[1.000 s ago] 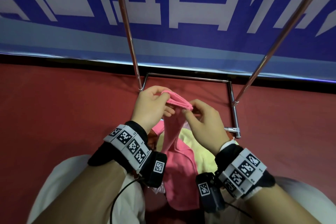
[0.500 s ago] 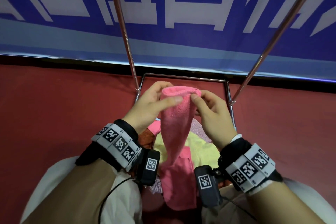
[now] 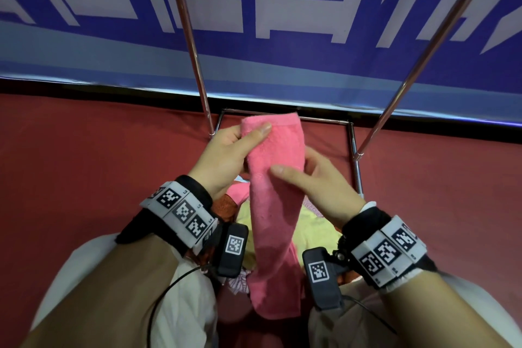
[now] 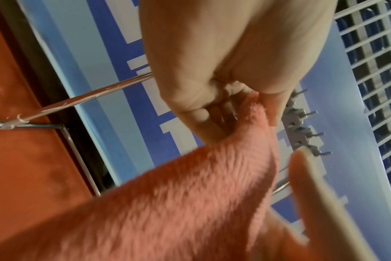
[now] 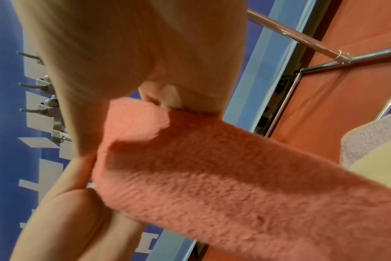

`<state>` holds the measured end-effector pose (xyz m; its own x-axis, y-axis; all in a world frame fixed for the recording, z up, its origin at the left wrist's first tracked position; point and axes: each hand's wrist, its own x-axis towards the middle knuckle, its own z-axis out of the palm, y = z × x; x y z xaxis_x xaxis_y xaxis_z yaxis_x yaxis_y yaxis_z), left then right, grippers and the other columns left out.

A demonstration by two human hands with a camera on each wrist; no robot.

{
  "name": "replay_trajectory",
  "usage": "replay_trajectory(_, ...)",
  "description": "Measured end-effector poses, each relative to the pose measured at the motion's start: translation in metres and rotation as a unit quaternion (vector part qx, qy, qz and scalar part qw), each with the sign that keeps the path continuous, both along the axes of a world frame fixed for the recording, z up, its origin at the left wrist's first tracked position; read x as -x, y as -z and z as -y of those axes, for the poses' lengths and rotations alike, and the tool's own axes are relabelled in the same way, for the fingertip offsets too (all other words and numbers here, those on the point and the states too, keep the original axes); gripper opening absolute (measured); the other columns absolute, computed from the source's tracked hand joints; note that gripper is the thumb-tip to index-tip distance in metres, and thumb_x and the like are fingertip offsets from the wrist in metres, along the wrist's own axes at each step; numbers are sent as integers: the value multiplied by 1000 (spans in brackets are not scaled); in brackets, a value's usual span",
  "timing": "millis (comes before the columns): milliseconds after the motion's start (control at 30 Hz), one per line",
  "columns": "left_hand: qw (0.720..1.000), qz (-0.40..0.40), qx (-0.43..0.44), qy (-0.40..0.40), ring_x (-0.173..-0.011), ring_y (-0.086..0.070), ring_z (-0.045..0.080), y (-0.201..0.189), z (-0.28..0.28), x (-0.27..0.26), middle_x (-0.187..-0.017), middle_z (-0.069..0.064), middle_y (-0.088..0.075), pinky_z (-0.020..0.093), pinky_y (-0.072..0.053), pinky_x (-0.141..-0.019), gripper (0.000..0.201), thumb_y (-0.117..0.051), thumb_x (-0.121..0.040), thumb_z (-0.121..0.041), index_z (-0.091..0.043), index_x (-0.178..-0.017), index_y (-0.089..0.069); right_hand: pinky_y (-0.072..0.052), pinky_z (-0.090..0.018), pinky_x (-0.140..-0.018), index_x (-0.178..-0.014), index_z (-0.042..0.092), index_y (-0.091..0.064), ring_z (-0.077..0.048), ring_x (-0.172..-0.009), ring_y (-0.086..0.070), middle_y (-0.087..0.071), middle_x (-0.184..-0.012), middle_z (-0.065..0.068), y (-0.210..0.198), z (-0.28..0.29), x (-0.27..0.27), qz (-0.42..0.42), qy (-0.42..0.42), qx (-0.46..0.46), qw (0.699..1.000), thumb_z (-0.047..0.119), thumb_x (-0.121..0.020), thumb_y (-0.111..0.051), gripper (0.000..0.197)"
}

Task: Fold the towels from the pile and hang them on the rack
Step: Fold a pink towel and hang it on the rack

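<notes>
Pink towel (image 3: 275,206): folded into a long narrow strip, held upright in the air in front of the person, its folded top edge level with the rack's base bar (image 3: 324,121) in the head view and its lower end hanging free between the knees. Left hand (image 3: 226,161): clamped on the upper left corner of the strip, thumb flat on the near face, fingers curled behind. Right hand (image 3: 319,181): closed on the strip lower down at its right edge, thumb laid across the near face, fingers behind. The two hands are close together, with only the towel's width between them. Pile (image 3: 313,234): directly beneath the hanging strip, with a yellow towel on top, a pale lilac one (image 5: 368,137) at its far side and further pink cloth at its left. Rack: two metal uprights, left (image 3: 192,37) and right (image 3: 423,65), rise from a rectangular metal base standing on the red floor (image 3: 84,164) just beyond the hands; no towel touches it. A blue and white banner (image 3: 282,8) stands behind the rack. Both wrists carry bands with black and white markers (image 3: 180,212). Pale trousers (image 3: 183,305) show at the lower edge.
</notes>
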<state>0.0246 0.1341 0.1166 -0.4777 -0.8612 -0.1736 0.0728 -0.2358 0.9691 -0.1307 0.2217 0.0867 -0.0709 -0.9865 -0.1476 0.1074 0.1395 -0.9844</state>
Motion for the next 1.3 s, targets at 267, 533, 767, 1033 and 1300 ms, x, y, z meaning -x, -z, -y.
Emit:
replay_trajectory(267,990,-70,-79,-97,-92,-72,20,-3,7,-1,-99,9,-75,37,-59,-85,24,-59,-97,-31,-10,-102,-70,-58,-40,-91,-108,-2,-74,-27,-94,-71,-76,-107,-18,1,-1,-3,35,-33,-15,999,19,-83,-74,32)
replay_trajectory(533,984,-5,-152,96,-96,-72,19,13,-8,2,-104,10,-75,32,-59,-85,51,-65,-78,-47,-7,-110,-70,-52,-47,-95,-106,2,-76,-33,-98,-67,-72,-113,-24,-6,5,5,116,96,34,988,27,-87,-75,32)
replay_trajectory(767,970,147,-80,175,-99,-73,28,22,-13,5,-108,16,-75,30,-60,-84,31,-68,-91,-14,4,-116,-67,-58,-33,-72,-97,10,-78,-22,-87,-72,-76,-100,-14,-8,5,14,108,148,32,983,34,-82,-71,29)
replay_trajectory(1033,991,-16,-118,69,-85,-74,22,7,-10,7,-97,14,-76,32,-62,-74,24,-62,-86,-18,-8,-108,-68,-57,-41,-93,-107,17,-77,-28,-105,-71,-75,-113,-12,0,2,7,110,37,28,993,31,-80,-82,30)
replay_trajectory(1300,987,-95,-129,-27,-110,-69,27,-1,1,0,-115,16,-72,42,-55,-94,34,-61,-89,-22,-6,-119,-64,-54,-48,-102,-116,15,-74,-24,-106,-73,-77,-113,-4,14,-1,1,-76,-128,-131,980,49,-71,-86,58)
